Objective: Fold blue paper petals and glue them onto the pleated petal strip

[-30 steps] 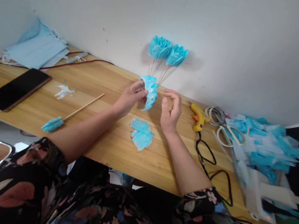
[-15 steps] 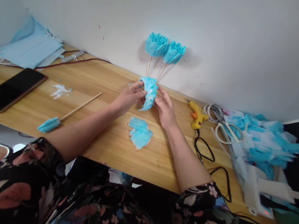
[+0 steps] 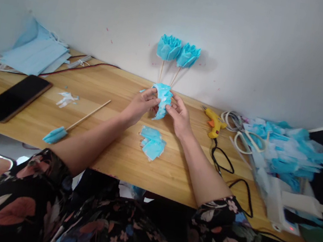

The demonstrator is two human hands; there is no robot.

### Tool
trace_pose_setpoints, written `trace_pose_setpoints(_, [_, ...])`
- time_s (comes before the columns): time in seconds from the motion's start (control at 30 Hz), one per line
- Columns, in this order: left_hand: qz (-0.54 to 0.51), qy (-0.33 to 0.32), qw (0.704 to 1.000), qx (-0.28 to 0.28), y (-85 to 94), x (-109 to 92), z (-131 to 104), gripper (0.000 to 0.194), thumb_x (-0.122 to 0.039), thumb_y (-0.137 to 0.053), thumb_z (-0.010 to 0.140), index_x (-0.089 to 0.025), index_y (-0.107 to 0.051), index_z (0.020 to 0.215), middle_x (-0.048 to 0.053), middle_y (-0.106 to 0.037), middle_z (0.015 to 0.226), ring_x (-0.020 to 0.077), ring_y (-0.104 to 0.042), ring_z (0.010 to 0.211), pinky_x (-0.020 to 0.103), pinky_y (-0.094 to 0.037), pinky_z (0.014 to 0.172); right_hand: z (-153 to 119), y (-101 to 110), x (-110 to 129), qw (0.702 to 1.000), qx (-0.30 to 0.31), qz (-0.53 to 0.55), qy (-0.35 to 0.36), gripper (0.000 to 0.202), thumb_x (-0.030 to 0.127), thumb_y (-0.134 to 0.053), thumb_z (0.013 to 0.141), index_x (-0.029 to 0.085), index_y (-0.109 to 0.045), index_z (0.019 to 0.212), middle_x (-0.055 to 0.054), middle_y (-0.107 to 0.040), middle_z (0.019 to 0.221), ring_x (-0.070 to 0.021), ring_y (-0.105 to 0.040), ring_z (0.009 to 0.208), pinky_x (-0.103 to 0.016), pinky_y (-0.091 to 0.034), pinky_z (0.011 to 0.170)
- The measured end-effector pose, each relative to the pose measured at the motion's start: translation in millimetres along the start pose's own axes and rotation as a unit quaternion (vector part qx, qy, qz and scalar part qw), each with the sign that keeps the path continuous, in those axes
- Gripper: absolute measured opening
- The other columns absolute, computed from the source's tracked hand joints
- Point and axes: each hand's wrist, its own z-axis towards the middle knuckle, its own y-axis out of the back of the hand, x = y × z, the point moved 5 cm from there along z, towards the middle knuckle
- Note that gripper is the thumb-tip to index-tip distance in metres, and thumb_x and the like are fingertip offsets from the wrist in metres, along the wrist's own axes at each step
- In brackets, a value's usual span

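Observation:
A curved, ruffled strip of blue and white fabric (image 3: 163, 97) hangs between my two hands above the wooden table. My left hand (image 3: 139, 106) pinches its left edge with thumb and fingers. On the other side my right hand (image 3: 179, 117) grips the right edge, thumb in front. Cut blue pieces (image 3: 152, 144) lie on the table just below. Two blue flowers on sticks, one left (image 3: 168, 47) and one right (image 3: 188, 56), stand against the wall behind. A stick with a small blue bud (image 3: 55, 135) rests near my left forearm.
A phone (image 3: 14, 98) and a stack of blue masks (image 3: 36, 52) lie on the left, with white scraps (image 3: 66, 98) nearby. At right are a yellow glue gun (image 3: 215, 124), scissors (image 3: 249, 142), a blue fabric pile (image 3: 290, 152) and a power strip (image 3: 277, 207).
My right thumb has moved left and lower onto the front of the strip. The strip is slightly turned. The whole view has shifted a little.

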Motion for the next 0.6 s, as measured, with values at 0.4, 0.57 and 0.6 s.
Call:
trace_pose_setpoints(0.4, [0.002,0.01,1.0,0.014,-6.2,-1.8,-2.3,0.031,-0.037,-0.077,0.086,-0.016,-0.065,0.106,-0.001,-0.065,0.071,0.0118,-0.061,0.06,0.024,-0.049,0.06,1.1,0.0,0.8,0.999,-0.002,-0.041,0.012,0.069,0.061,-0.076,0.079,0.029,-0.054,0.137,-0.005,-0.075,0.109,-0.0259,-0.07,0.102,-0.046,-0.058,0.093])
trace_pose_setpoints(0.57, [0.017,-0.006,1.0,0.005,-1.2,-0.4,0.0,0.041,-0.022,-0.081,0.076,-0.017,-0.064,0.113,-0.002,-0.065,0.072,0.0121,-0.062,0.06,0.025,-0.049,0.061,-0.8,1.3,2.4,1.0,-0.004,-0.026,0.002,0.066,0.062,-0.071,0.083,0.03,-0.055,0.138,-0.005,-0.074,0.12,-0.0257,-0.069,0.107,-0.046,-0.057,0.098])
trace_pose_setpoints(0.6, [0.009,-0.01,1.0,-0.002,0.6,-0.3,0.6,0.04,-0.021,-0.081,0.076,-0.017,-0.064,0.112,-0.002,-0.065,0.072,0.0122,-0.062,0.061,0.025,-0.049,0.061,-1.2,1.3,1.8,1.0,0.004,-0.029,-0.009,0.065,0.064,-0.065,0.087,0.031,-0.053,0.141,-0.005,-0.072,0.125,-0.0253,-0.068,0.111,-0.046,-0.056,0.1])
